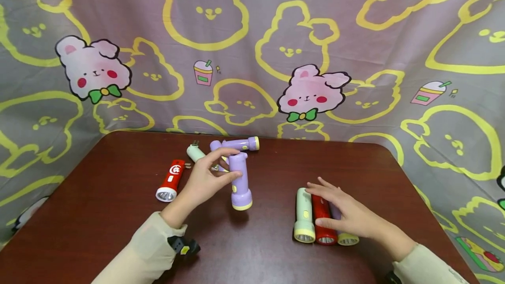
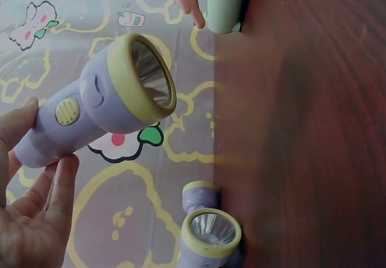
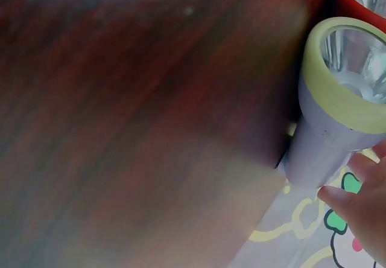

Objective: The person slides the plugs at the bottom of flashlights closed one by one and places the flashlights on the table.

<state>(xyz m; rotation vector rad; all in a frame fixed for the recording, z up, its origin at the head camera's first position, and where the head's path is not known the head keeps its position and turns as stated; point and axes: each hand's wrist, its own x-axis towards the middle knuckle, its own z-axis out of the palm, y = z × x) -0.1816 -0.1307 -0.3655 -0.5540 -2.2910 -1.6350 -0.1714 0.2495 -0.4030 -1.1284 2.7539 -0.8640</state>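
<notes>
Raised above the table, a purple flashlight [image 1: 239,181] with a yellow rim is pinched in my left hand [image 1: 204,179], between thumb and fingers near its tail, lens end down. In the left wrist view that flashlight [image 2: 90,99] shows its yellow button. My right hand [image 1: 353,211] hovers over a row of three flashlights, fingers spread and fairly straight. Green [image 1: 304,216], red [image 1: 324,220] and purple [image 1: 348,238] flashlights lie side by side there; the hand partly hides the purple one. Whether its fingertips touch them cannot be told.
A red flashlight [image 1: 170,183] with a white rim lies at left, plug prongs out. Behind my left hand are a pale green flashlight [image 1: 195,152] and purple flashlights [image 1: 240,144]. The brown table [image 1: 268,249] ends at a patterned cloth [image 1: 236,56].
</notes>
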